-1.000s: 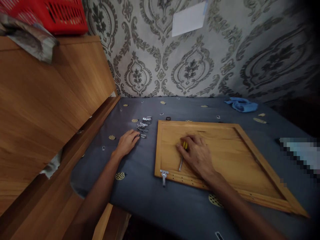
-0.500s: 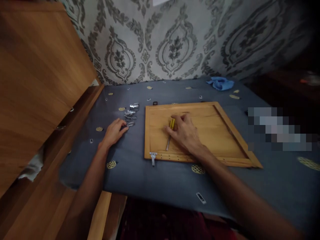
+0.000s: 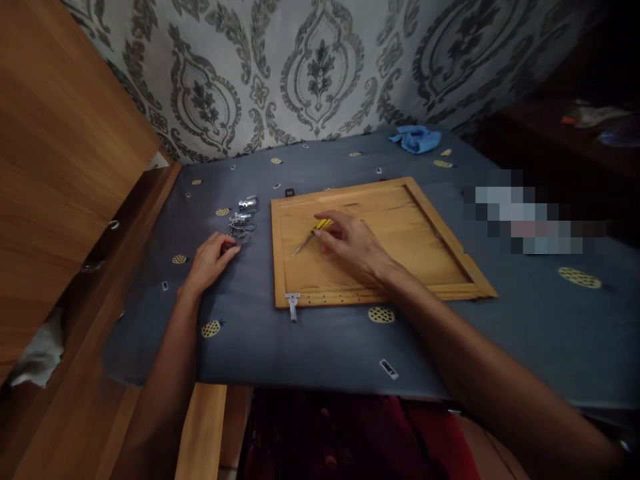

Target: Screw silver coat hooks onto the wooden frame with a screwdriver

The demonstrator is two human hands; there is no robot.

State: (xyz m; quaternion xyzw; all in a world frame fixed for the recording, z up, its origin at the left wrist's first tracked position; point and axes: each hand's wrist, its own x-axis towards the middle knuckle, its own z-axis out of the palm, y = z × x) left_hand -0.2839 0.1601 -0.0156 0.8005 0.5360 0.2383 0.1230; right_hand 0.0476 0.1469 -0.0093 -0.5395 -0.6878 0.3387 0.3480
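My right hand (image 3: 353, 247) grips a screwdriver (image 3: 323, 225) with a yellow handle. Its thin shaft slants down to the left over a wooden panel door (image 3: 350, 297) lying flat on the table. A metal hinge (image 3: 293, 305) sits at the door's near left corner, its arm reaching past the edge. Left of the door, my left hand (image 3: 213, 260) rests with thumb and fingers pinched together. Whatever lies between those fingertips is hidden. Just beyond them is a small cluster of metal hinges (image 3: 243, 219), close to the fingers.
A dark blue patterned cloth (image 3: 320, 353) covers the table. At the back lies a crumpled blue cloth (image 3: 417, 139). A wooden cabinet (image 3: 65, 153) stands along the left, and a patterned curtain (image 3: 320, 67) hangs behind. A blurred-out patch covers something at the right.
The screwdriver has swung from nearly upright to a flatter slant, its tip pointing left and farther from the door's near edge. The metal piece by my left fingertips no longer shows clearly. The view has shifted.
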